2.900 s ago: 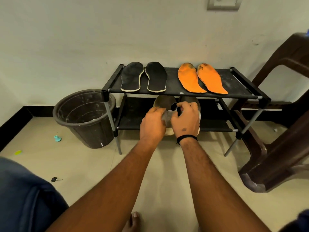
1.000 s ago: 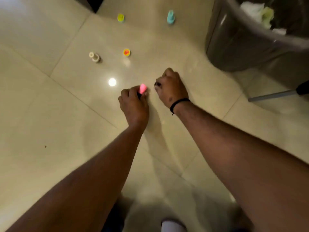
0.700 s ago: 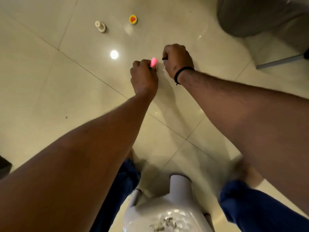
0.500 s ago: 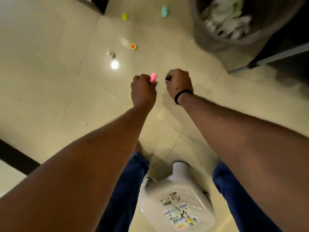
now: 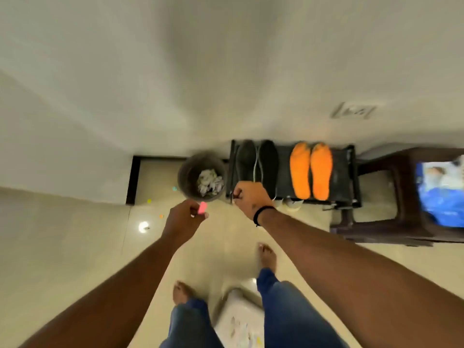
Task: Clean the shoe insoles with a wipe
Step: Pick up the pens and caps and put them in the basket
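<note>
Left hand [image 5: 185,218] grips pink item [image 5: 202,207]; right hand [image 5: 248,198] clenched, contents unclear — no wipe visible. Risk: insoles [image 5: 310,172] at 1 o'clock go uncleaned.

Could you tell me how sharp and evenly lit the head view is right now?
Head view: motion-blurred throughout, wall socket smeared; wide-angle bending at the edges; a bright lamp glare on the glossy floor; orange insoles remain readable.

Both arms reach out in front. The left hand [image 5: 184,221] is curled, with a small pink thing [image 5: 202,207] between its fingertips. The right hand [image 5: 249,198] is curled into a fist, a black band [image 5: 262,214] behind its fingers on the wrist.
</note>
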{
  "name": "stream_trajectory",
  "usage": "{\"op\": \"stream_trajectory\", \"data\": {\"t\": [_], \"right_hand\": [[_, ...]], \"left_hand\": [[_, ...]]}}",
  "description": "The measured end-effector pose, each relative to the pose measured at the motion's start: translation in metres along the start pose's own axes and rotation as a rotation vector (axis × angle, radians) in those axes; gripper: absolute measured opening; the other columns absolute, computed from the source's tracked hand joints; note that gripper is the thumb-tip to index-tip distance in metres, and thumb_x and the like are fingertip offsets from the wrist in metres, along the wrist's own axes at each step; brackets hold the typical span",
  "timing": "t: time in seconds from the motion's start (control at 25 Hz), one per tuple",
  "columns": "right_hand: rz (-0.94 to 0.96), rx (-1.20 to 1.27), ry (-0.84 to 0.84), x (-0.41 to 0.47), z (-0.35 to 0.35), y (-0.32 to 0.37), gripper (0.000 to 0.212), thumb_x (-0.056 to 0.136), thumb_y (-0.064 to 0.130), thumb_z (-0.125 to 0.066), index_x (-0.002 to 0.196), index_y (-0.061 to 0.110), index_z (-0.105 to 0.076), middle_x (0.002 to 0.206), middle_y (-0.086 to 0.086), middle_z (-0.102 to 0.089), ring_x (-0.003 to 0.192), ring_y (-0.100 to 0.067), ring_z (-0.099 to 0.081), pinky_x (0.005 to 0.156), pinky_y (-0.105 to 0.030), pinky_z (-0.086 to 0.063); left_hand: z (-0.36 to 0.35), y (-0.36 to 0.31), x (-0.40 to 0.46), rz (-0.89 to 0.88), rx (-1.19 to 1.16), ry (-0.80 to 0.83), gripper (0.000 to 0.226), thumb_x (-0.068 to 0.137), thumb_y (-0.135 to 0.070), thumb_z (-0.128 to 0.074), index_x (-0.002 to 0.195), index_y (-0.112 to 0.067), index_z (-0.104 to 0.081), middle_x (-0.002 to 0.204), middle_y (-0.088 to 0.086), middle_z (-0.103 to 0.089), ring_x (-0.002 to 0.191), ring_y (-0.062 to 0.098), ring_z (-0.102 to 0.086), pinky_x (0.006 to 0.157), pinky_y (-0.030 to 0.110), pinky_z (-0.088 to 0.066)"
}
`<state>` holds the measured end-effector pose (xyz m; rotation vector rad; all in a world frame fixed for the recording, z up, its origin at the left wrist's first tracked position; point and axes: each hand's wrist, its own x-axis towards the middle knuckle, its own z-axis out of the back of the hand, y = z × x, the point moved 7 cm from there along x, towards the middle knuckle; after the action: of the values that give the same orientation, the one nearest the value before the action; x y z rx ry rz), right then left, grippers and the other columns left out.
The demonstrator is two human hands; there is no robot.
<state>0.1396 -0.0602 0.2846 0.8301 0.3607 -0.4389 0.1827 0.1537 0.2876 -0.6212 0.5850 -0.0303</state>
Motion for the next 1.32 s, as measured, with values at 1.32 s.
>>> {"op": "stream_trajectory", "data": {"t": [1.32], "right_hand": [[-0.715,0.399,-0.532,-0.273,0.431,-0.596,0.013,0.081,0.005,-0.061,0.083,0.014,-0.07,0.083,0.001,-0.064,0.086,-0.021,-0.06,0.078,-0.031,-0.051]], "left_hand": [[-0.576,-0.555,-0.181,-0.21,0.034,0.494,0.021,0.086,-0.024,-0.076,0.099,-0.03,-0.06,0.094,0.001,-0.07,0.078,0.014,-0.068,0.066,0.029,-0.059]]}}
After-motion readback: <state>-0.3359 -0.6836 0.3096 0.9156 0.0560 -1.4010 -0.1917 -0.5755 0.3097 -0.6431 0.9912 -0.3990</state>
